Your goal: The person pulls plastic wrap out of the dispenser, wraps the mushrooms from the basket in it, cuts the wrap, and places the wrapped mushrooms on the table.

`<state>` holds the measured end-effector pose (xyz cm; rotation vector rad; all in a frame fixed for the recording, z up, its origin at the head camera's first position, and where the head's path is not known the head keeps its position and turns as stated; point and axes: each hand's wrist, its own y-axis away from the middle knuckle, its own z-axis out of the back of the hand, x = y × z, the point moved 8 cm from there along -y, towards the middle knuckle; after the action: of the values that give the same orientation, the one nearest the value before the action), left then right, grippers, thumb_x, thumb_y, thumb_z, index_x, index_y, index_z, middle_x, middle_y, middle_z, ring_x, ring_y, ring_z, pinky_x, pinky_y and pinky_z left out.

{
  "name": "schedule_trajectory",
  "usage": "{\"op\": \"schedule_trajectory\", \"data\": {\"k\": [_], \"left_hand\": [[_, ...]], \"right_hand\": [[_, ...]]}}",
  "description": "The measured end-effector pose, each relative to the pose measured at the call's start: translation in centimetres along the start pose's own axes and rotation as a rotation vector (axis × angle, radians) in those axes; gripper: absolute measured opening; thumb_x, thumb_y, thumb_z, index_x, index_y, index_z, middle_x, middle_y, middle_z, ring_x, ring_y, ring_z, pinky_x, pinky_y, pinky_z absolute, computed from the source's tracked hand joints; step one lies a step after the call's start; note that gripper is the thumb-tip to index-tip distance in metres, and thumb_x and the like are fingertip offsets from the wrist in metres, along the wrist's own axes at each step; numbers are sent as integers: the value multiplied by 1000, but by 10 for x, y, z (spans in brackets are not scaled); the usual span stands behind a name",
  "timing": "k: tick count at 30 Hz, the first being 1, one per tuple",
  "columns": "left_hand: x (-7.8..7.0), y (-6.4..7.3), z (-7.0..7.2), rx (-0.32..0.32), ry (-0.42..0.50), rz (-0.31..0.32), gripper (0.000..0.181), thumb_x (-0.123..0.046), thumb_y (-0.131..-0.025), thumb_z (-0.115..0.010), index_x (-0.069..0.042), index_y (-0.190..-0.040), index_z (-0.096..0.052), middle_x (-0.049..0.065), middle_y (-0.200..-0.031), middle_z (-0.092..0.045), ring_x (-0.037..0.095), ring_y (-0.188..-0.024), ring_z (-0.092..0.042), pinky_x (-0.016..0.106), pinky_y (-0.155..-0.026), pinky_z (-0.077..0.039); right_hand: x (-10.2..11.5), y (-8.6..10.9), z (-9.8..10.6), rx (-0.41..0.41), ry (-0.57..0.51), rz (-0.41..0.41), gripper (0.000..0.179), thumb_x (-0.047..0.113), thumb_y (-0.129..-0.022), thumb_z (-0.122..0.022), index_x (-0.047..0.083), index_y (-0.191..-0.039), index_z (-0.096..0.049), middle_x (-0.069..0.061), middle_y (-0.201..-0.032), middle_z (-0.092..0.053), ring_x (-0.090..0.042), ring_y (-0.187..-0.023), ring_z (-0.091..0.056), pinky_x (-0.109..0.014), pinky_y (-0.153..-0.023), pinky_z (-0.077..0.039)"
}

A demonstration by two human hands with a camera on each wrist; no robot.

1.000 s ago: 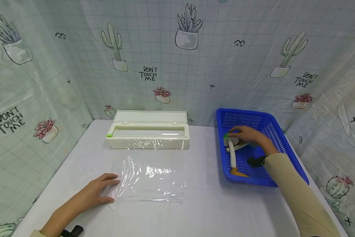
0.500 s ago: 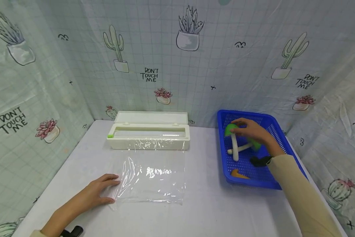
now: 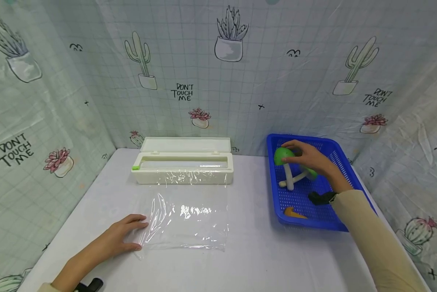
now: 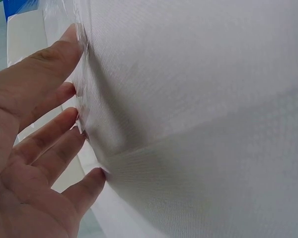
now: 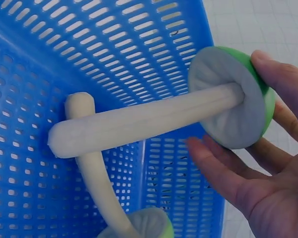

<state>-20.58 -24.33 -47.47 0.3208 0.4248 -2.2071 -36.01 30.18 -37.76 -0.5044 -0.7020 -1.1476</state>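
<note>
My right hand is over the blue basket and grips a toy mushroom by its green cap, thumb on one side and fingers on the other. Its white stem points down into the basket. Beneath it lies a second green-capped mushroom, its stem crossing under the first. My left hand rests on the table with fingers spread, thumb and fingertips at the left edge of a clear sheet of cling film. In the left wrist view those fingertips touch the film's edge.
A white cling film dispenser with its lid raised stands at the back, and the film runs forward from it across the white table. A small orange piece lies in the front of the basket. A cactus-print curtain closes off the back and sides.
My right hand has taken the mushroom by its cap and lifted it, tipping it and moving it slightly toward the back of the basket. The left hand has stayed put.
</note>
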Motion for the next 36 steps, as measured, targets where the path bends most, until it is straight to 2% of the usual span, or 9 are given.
{"op": "schedule_trajectory", "data": {"k": [3,8,10,15,17,23,27,30,36], "left_hand": [[0,0,0,-2,-4,2,61,-32,-71,-90,-5,-121,-71,14,-131,-61,42,-115,-60,33,-93,-55],[-1,0,0,-11,-11,6,60,-32,-70,-91,-6,-121,-72,13,-130,-61,41,-115,-60,33,-92,-55],[-1,-1,-1,8,-2,31,61,-31,-70,-91,-6,-121,-71,14,-131,-61,42,-117,-60,39,-93,-55],[-1,-2,-1,47,19,83,61,-30,-70,-91,-5,-122,-71,15,-133,-59,43,-120,-59,49,-93,-54],[-2,-2,0,38,18,75,61,-31,-70,-91,-5,-122,-71,15,-133,-59,43,-119,-59,48,-93,-55],[-1,0,0,3,11,47,60,-32,-69,-91,-7,-120,-72,14,-131,-61,42,-116,-60,36,-94,-55],[-1,2,1,-30,4,25,61,-32,-67,-92,-7,-119,-72,13,-129,-61,40,-114,-61,26,-94,-53],[-1,2,1,-36,-1,26,61,-32,-67,-92,-8,-119,-72,12,-129,-61,40,-114,-60,25,-95,-52],[0,0,-1,-4,24,61,61,-32,-69,-92,-8,-121,-72,12,-131,-61,41,-117,-60,35,-95,-55]], "right_hand": [[1,3,-3,22,-13,-7,58,31,-99,-69,7,-147,-48,-23,-149,-46,-43,-125,-54,-55,-98,-50],[-5,8,-12,87,-125,-36,58,25,-101,-66,7,-151,-42,-25,-151,-39,-42,-113,-60,-57,-89,-56],[-7,9,-15,94,-144,-39,62,24,-101,-66,4,-153,-38,-27,-153,-36,-44,-116,-58,-59,-91,-55],[-12,13,-14,58,-50,-69,77,30,-98,-70,-2,-156,-30,-30,-155,-34,-47,-132,-47,-60,-104,-46],[-12,13,-14,57,-37,-80,79,29,-96,-73,-4,-154,-31,-30,-151,-40,-45,-132,-47,-58,-105,-45],[-14,14,-19,120,-133,-57,76,18,-94,-75,-3,-154,-33,-28,-143,-48,-41,-126,-53,-48,-101,-49],[-18,17,-22,147,-187,-66,74,19,-98,-70,5,-159,-29,-29,-145,-45,-46,-129,-51,-55,-100,-51],[-21,18,-24,165,-217,-65,76,17,-99,-68,9,-161,-25,-32,-147,-42,-51,-131,-48,-63,-97,-50],[-19,16,-13,54,-110,-29,77,25,-99,-70,12,-161,-26,-28,-143,-49,-45,-125,-54,-57,-93,-54]]}}
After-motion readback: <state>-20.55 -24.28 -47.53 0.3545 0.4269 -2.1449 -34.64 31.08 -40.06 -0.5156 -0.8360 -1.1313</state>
